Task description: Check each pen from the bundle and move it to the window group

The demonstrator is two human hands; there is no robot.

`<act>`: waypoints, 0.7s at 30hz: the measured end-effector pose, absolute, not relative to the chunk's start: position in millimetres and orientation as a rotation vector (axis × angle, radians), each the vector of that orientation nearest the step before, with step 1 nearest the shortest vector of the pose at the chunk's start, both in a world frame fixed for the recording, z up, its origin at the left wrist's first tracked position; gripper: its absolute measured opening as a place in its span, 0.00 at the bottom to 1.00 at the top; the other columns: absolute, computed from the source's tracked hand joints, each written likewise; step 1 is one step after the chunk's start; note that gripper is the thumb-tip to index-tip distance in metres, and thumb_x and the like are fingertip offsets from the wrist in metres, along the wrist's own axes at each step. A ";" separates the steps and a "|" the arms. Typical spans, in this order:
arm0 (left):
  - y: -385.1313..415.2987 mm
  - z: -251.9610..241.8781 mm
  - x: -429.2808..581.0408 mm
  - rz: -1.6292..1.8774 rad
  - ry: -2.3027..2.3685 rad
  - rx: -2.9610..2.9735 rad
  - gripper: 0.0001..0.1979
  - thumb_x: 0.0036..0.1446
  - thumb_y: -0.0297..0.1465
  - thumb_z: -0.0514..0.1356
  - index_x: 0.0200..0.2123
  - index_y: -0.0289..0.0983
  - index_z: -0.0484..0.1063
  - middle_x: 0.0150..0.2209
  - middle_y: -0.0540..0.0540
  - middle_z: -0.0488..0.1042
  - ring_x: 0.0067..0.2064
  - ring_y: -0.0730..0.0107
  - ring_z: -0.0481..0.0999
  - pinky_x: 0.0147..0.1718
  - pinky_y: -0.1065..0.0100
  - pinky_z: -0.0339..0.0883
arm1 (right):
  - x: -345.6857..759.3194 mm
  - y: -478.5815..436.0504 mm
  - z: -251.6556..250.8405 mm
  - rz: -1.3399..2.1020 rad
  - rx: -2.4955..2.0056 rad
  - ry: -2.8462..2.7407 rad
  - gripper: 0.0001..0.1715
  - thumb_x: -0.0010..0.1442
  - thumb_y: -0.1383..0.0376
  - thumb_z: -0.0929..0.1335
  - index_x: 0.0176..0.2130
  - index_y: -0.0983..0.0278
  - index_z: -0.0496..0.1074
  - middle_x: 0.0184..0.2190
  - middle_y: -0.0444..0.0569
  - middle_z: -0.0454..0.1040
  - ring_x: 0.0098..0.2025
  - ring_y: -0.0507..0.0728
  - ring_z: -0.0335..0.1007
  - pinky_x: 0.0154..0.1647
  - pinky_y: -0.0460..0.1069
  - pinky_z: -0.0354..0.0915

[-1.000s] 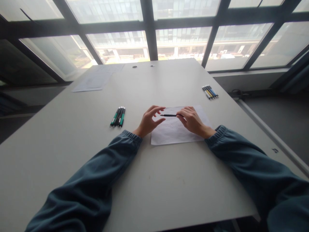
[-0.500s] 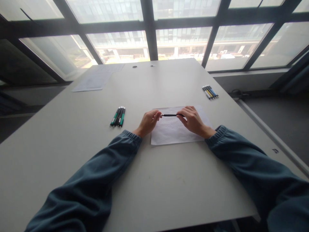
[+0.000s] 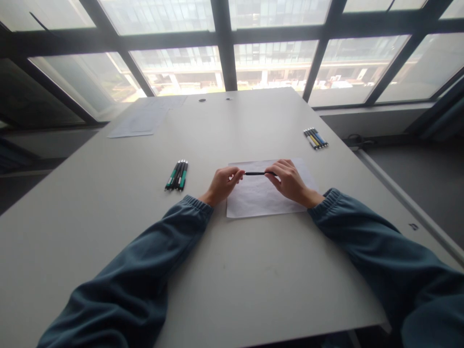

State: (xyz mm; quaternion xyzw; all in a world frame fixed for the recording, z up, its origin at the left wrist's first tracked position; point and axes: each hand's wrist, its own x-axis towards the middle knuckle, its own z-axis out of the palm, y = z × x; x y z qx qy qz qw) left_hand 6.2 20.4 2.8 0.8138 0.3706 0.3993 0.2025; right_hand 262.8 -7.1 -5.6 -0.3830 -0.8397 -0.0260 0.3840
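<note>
On my feed I log: one pale grey table (image 3: pixel 232 270); one row of green-and-black pens (image 3: pixel 177 175) lying side by side on its left half; and a second row of pens with blue and yellow barrels (image 3: pixel 315 138) near its right edge, well apart from the first. Further back I count loose printed sheets (image 3: pixel 145 117) at the far left corner, two small round holes (image 3: pixel 202 100) close to the far edge, and a wall of dark-framed windows (image 3: pixel 181 67) beyond.
</note>
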 end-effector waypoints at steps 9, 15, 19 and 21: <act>19.0 2.7 7.2 1.155 1.026 2.267 0.20 0.65 0.47 0.60 0.32 0.36 0.78 0.29 0.46 0.80 0.32 0.69 0.77 0.29 0.71 0.68 | 264.3 -5.6 -7.9 -0.055 -0.988 -2.131 0.13 0.72 0.59 0.63 0.39 0.60 0.73 0.35 0.50 0.78 0.41 0.61 0.69 0.50 0.57 0.61; 18.9 0.0 8.6 1.232 0.991 2.261 0.12 0.62 0.40 0.65 0.38 0.36 0.78 0.35 0.45 0.82 0.34 0.69 0.78 0.31 0.70 0.72 | 264.4 -5.2 -8.7 -0.069 -0.974 -2.125 0.12 0.72 0.60 0.63 0.40 0.60 0.73 0.34 0.49 0.78 0.40 0.60 0.69 0.50 0.57 0.61; 19.1 -0.2 9.0 1.241 0.942 2.294 0.06 0.61 0.33 0.65 0.39 0.37 0.77 0.35 0.46 0.81 0.35 0.70 0.79 0.33 0.70 0.73 | 264.2 -5.1 -8.3 -0.050 -0.983 -2.133 0.12 0.72 0.59 0.63 0.39 0.60 0.73 0.34 0.49 0.78 0.40 0.60 0.69 0.50 0.57 0.61; 19.9 -0.8 8.8 1.247 0.924 2.301 0.04 0.61 0.31 0.65 0.38 0.37 0.77 0.35 0.46 0.81 0.35 0.70 0.79 0.34 0.70 0.73 | 263.9 -5.4 -7.8 -0.048 -0.983 -2.136 0.13 0.72 0.59 0.63 0.39 0.60 0.73 0.35 0.50 0.78 0.41 0.61 0.69 0.50 0.57 0.61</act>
